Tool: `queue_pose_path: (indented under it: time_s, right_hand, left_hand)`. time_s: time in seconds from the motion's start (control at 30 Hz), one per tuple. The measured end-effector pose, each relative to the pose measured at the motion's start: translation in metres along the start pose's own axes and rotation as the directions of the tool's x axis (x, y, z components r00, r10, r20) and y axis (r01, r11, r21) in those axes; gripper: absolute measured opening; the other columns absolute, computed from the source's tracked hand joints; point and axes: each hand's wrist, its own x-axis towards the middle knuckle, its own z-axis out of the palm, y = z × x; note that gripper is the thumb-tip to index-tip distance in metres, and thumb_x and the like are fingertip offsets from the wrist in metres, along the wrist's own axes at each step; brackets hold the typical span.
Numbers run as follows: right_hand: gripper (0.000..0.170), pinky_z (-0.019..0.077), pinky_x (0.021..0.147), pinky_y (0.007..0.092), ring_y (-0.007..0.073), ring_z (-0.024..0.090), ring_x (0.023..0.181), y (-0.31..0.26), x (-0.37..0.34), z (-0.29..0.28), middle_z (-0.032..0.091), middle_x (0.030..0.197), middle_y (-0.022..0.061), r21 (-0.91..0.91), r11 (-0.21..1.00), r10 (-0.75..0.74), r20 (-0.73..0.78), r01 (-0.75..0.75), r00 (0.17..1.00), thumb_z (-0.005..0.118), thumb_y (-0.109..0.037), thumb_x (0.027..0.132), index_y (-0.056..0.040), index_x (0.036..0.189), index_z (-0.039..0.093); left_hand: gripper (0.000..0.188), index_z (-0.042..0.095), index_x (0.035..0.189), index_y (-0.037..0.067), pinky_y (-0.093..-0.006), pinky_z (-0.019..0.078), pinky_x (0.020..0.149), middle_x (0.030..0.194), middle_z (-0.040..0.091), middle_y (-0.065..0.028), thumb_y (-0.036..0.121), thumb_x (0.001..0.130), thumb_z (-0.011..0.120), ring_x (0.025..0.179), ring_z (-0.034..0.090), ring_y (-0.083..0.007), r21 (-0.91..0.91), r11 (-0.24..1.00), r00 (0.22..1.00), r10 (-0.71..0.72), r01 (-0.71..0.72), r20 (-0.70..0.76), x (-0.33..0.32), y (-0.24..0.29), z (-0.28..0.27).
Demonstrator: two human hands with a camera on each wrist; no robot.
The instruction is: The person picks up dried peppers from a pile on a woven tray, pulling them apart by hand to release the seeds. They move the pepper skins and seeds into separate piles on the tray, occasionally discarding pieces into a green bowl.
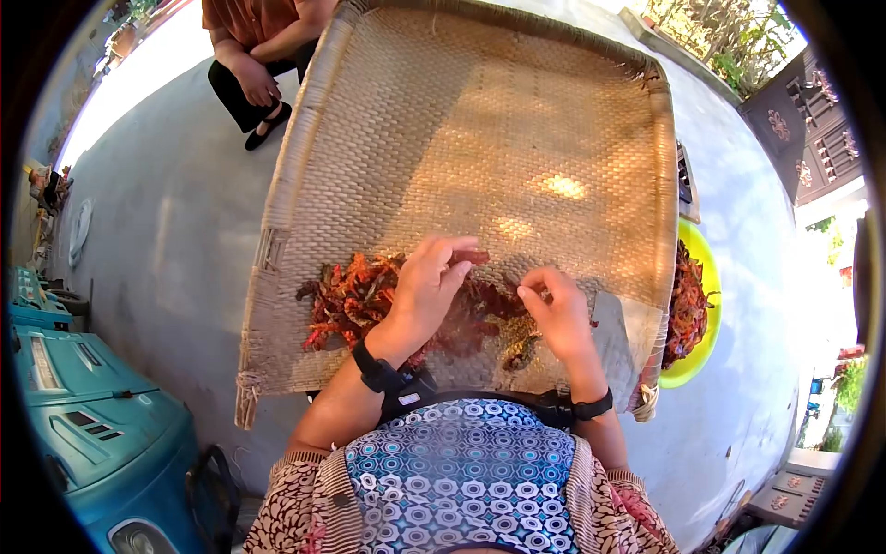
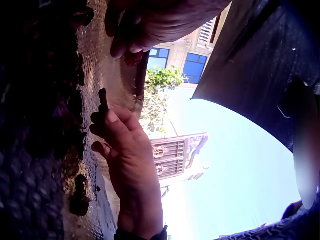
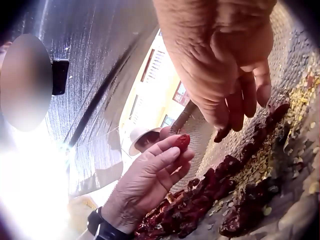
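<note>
My left hand (image 1: 425,291) is raised over the near part of a large woven tray (image 1: 397,157). Thumb and fingers pinch a dried red chili (image 3: 185,142). Level with it on the right, my right hand (image 1: 561,314) pinches a small dark piece of chili (image 2: 103,98) between thumb and forefinger. Beneath the left hand spreads a pile of dried chilies (image 1: 351,300), red and dark brown. Pale yellow seeds (image 3: 257,172) are scattered on the weave below both hands, with a dark chili (image 2: 80,195) among them.
Beside the tray's right edge stands a yellow basin (image 1: 685,374) filled with dried chilies. A person (image 1: 263,46) sits beyond the tray's far left side. The front of a teal vehicle (image 1: 111,397) is at the lower left. The tray has a raised rim (image 1: 305,157).
</note>
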Motion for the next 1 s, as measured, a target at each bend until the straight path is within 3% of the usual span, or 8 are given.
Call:
queue_pose_path:
  time_s: [0.1, 0.23, 0.33, 0.47, 0.57, 0.63, 0.83, 1.0]
  right_hand:
    - [0.009, 0.0465, 0.063, 0.0224, 0.0077, 0.058, 0.072, 0.009, -0.007, -0.015, 0.065, 0.087, 0.0021, 0.527, 0.792, 0.289, 0.121, -0.308, 0.95, 0.062, -0.012, 0.093, -0.0042, 0.098, 0.059]
    - [0.011, 0.047, 0.063, 0.0216, 0.0078, 0.058, 0.071, 0.048, -0.013, -0.066, 0.066, 0.09, 0.0035, 0.673, 0.699, 0.441, -0.143, -0.24, 0.886, 0.061, -0.013, 0.095, -0.0063, 0.103, 0.059]
    - [0.016, 0.0485, 0.064, 0.0224, 0.0086, 0.058, 0.071, 0.068, -0.016, -0.102, 0.067, 0.093, 0.0027, 0.826, 0.563, 0.561, -0.372, -0.012, 0.74, 0.06, -0.019, 0.096, -0.0082, 0.108, 0.061]
    - [0.03, 0.0484, 0.068, 0.0236, 0.0097, 0.057, 0.073, 0.057, -0.015, -0.107, 0.067, 0.095, 0.0018, 0.968, 0.246, 0.651, -0.201, 0.047, 0.732, 0.055, -0.026, 0.098, -0.0071, 0.122, 0.058]
    - [0.031, 0.0464, 0.068, 0.0236, 0.0083, 0.058, 0.075, 0.01, -0.014, -0.06, 0.066, 0.092, 0.0046, 0.774, 0.583, 0.417, -0.024, -0.247, 0.909, 0.056, -0.025, 0.098, -0.0036, 0.119, 0.058]
    - [0.027, 0.0459, 0.068, 0.0223, 0.0075, 0.058, 0.076, -0.028, -0.006, -0.04, 0.066, 0.091, 0.0044, 0.561, 0.716, 0.351, 0.224, -0.415, 0.909, 0.058, -0.021, 0.097, -0.0036, 0.117, 0.057]
    - [0.016, 0.0463, 0.068, 0.0212, 0.0072, 0.059, 0.075, -0.023, 0.001, -0.002, 0.066, 0.091, 0.0017, 0.666, 0.649, 0.218, 0.301, -0.368, 0.928, 0.061, -0.013, 0.094, -0.0041, 0.108, 0.06]
    - [0.013, 0.0482, 0.068, 0.0225, 0.008, 0.059, 0.074, 0.012, -0.009, -0.049, 0.066, 0.093, 0.0032, 0.751, 0.587, 0.432, 0.025, -0.302, 0.901, 0.059, -0.011, 0.095, -0.0043, 0.106, 0.061]
  left_hand:
    - [0.025, 0.059, 0.114, 0.002, -0.0287, 0.0521, 0.076, 0.1, 0.065, -0.0104, 0.0, 0.089, 0.064, 0.095, 0.063, -0.0173, -0.006, 0.994, 0.991, -0.109, 0.11, 0.074, 0.001, 0.009, -0.004]
    - [0.02, 0.058, 0.109, 0.0, -0.0301, 0.0532, 0.079, 0.103, 0.069, -0.013, 0.003, 0.09, 0.063, 0.094, 0.066, -0.0202, -0.039, 0.969, 0.956, -0.232, 0.242, 0.178, 0.002, 0.02, -0.01]
    - [0.017, 0.058, 0.106, 0.0, -0.0292, 0.0535, 0.078, 0.099, 0.07, -0.0118, 0.004, 0.091, 0.063, 0.092, 0.068, -0.0193, -0.078, 0.984, 0.977, -0.147, 0.16, 0.152, 0.0, 0.015, -0.008]
    - [0.017, 0.06, 0.108, 0.0, -0.0289, 0.0539, 0.077, 0.099, 0.069, -0.0124, 0.006, 0.091, 0.063, 0.091, 0.068, -0.0187, -0.095, 0.987, 0.97, -0.111, 0.134, 0.215, 0.001, 0.02, -0.006]
    - [0.019, 0.061, 0.109, 0.001, -0.0295, 0.0539, 0.077, 0.1, 0.069, -0.0126, 0.006, 0.091, 0.064, 0.091, 0.068, -0.019, -0.031, 0.992, 0.964, -0.109, 0.12, 0.243, -0.001, 0.016, -0.004]
    - [0.021, 0.061, 0.11, 0.002, -0.0301, 0.0539, 0.078, 0.1, 0.069, -0.013, 0.007, 0.09, 0.065, 0.091, 0.068, -0.0195, -0.01, 0.997, 0.967, -0.066, 0.071, 0.245, 0.0, 0.014, -0.003]
    - [0.026, 0.063, 0.11, 0.004, -0.0315, 0.0495, 0.083, 0.1, 0.068, -0.0079, 0.005, 0.084, 0.07, 0.094, 0.063, -0.0198, 0.041, 0.999, 0.959, -0.037, 0.027, 0.28, 0.001, 0.01, -0.005]
    - [0.031, 0.065, 0.107, 0.008, -0.0374, 0.0461, 0.086, 0.096, 0.064, -0.007, 0.001, 0.078, 0.07, 0.095, 0.056, -0.0272, 0.36, 0.917, 0.975, 0.108, -0.173, 0.193, 0.001, 0.001, -0.008]
